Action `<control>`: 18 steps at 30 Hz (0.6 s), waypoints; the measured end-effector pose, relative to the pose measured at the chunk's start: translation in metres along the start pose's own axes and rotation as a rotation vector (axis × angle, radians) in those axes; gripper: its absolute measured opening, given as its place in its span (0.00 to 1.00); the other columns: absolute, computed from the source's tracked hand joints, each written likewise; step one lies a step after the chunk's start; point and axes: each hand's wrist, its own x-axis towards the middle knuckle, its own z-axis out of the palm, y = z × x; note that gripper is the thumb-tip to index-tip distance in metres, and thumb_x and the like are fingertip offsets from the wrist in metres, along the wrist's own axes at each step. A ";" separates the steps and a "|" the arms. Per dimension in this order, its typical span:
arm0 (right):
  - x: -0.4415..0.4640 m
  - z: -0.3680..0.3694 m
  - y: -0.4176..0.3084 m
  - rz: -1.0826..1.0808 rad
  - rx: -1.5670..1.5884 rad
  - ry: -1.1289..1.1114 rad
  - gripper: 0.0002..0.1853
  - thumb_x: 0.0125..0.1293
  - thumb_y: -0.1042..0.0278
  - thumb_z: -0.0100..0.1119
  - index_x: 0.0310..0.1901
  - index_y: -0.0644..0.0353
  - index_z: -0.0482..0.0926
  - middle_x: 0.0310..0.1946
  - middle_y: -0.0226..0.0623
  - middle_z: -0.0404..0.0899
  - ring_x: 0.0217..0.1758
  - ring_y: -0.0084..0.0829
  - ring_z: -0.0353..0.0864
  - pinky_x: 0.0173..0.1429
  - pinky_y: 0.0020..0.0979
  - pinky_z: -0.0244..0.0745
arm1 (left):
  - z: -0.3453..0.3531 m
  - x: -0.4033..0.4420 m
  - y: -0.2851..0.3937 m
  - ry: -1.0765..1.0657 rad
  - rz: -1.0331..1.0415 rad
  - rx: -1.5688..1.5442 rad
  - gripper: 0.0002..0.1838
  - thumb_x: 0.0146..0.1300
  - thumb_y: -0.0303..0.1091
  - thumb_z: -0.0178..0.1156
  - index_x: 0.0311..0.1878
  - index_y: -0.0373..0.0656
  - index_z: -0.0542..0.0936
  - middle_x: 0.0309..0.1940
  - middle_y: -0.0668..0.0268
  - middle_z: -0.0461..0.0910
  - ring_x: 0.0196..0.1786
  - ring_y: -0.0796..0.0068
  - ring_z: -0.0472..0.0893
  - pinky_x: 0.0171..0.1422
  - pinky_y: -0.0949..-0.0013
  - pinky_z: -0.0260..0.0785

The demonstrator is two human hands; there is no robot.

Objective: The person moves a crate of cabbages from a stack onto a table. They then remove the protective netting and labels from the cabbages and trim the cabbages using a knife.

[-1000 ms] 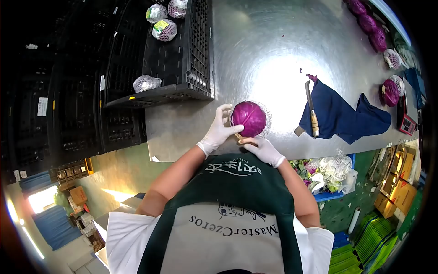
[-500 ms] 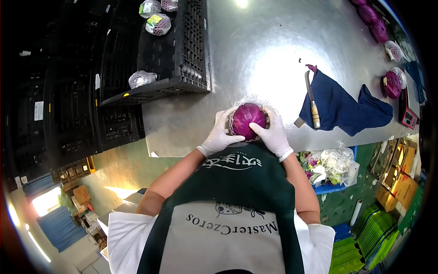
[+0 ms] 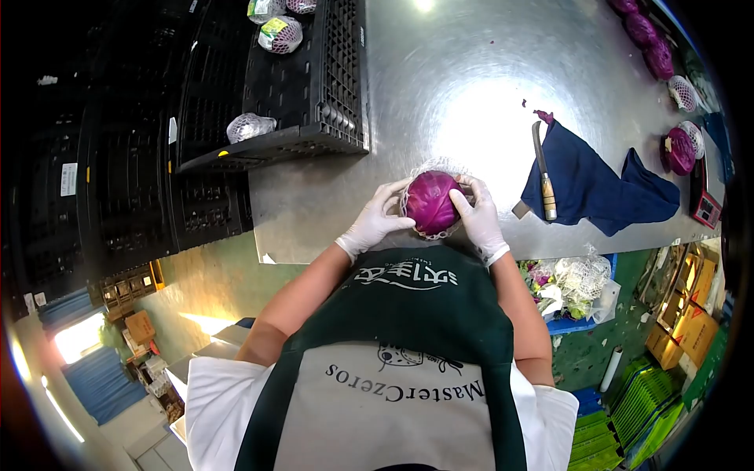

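A round red cabbage (image 3: 431, 202) sits at the near edge of the metal table, with a white foam net (image 3: 440, 166) behind and around its sides. My gloved left hand (image 3: 378, 217) grips the cabbage and net from the left, thumb pointing in at the near side. From the right, my gloved right hand (image 3: 480, 217) holds them too, its thumb lying on top of the cabbage. Some fingers of both hands are hidden by the net. Right of my hands, a knife (image 3: 543, 174) with a wooden handle rests on a dark blue cloth (image 3: 591, 177).
A black crate (image 3: 339, 118) at the left holds several netted cabbages (image 3: 280, 35). More red cabbages (image 3: 678, 151) line the table's right side, near a red-edged device (image 3: 707, 210). Below the table's right edge, a blue bin (image 3: 567, 323) contains leaves and nets.
My right thumb has shifted up across the cabbage, and the cabbage appears slightly turned. The left thumb stays at its near side. The whole view has shifted a little.
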 end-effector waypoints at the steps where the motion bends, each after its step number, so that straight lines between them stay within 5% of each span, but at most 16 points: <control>1: 0.001 0.000 0.003 0.014 0.023 0.002 0.16 0.64 0.65 0.62 0.50 0.63 0.77 0.49 0.44 0.76 0.50 0.37 0.79 0.55 0.33 0.74 | -0.004 0.001 -0.003 -0.005 -0.022 -0.055 0.36 0.55 0.25 0.69 0.67 0.43 0.65 0.62 0.60 0.64 0.69 0.65 0.66 0.68 0.61 0.67; 3: 0.002 -0.002 0.007 0.027 0.040 -0.007 0.16 0.66 0.64 0.61 0.52 0.63 0.77 0.50 0.43 0.76 0.50 0.34 0.79 0.56 0.32 0.74 | -0.016 0.003 -0.014 -0.014 -0.062 -0.167 0.31 0.59 0.24 0.66 0.65 0.41 0.68 0.61 0.60 0.71 0.65 0.69 0.70 0.65 0.63 0.70; 4: 0.003 -0.003 0.006 0.028 0.051 -0.011 0.16 0.67 0.64 0.60 0.53 0.63 0.77 0.50 0.43 0.76 0.50 0.34 0.79 0.56 0.31 0.74 | -0.023 0.002 -0.022 0.104 -0.191 -0.291 0.19 0.61 0.22 0.62 0.56 0.39 0.74 0.51 0.63 0.78 0.55 0.72 0.78 0.61 0.66 0.73; 8: 0.005 -0.005 0.008 0.034 0.078 -0.013 0.17 0.70 0.63 0.56 0.55 0.63 0.76 0.52 0.44 0.76 0.55 0.35 0.77 0.61 0.31 0.71 | -0.039 0.007 -0.056 0.324 -0.237 -0.187 0.13 0.59 0.23 0.63 0.49 0.39 0.77 0.38 0.66 0.81 0.39 0.71 0.82 0.49 0.68 0.77; 12: 0.013 -0.006 0.026 0.063 0.044 -0.020 0.19 0.72 0.59 0.53 0.56 0.64 0.76 0.55 0.47 0.75 0.59 0.38 0.75 0.65 0.32 0.66 | -0.010 0.004 -0.012 0.545 0.284 0.810 0.21 0.53 0.24 0.64 0.52 0.38 0.76 0.48 0.56 0.76 0.53 0.62 0.77 0.58 0.64 0.70; 15: 0.019 -0.006 0.028 0.098 0.037 -0.012 0.20 0.72 0.58 0.52 0.56 0.65 0.76 0.53 0.48 0.77 0.58 0.39 0.75 0.65 0.32 0.66 | 0.001 -0.002 0.011 0.255 0.510 0.818 0.26 0.51 0.29 0.66 0.56 0.43 0.75 0.55 0.55 0.72 0.61 0.57 0.71 0.66 0.59 0.65; 18: 0.028 -0.007 0.042 0.164 0.107 -0.015 0.19 0.73 0.58 0.52 0.56 0.65 0.76 0.51 0.47 0.79 0.56 0.38 0.77 0.63 0.31 0.68 | 0.024 0.002 0.019 0.049 0.465 0.827 0.43 0.49 0.36 0.73 0.68 0.43 0.62 0.65 0.50 0.61 0.70 0.49 0.61 0.75 0.55 0.54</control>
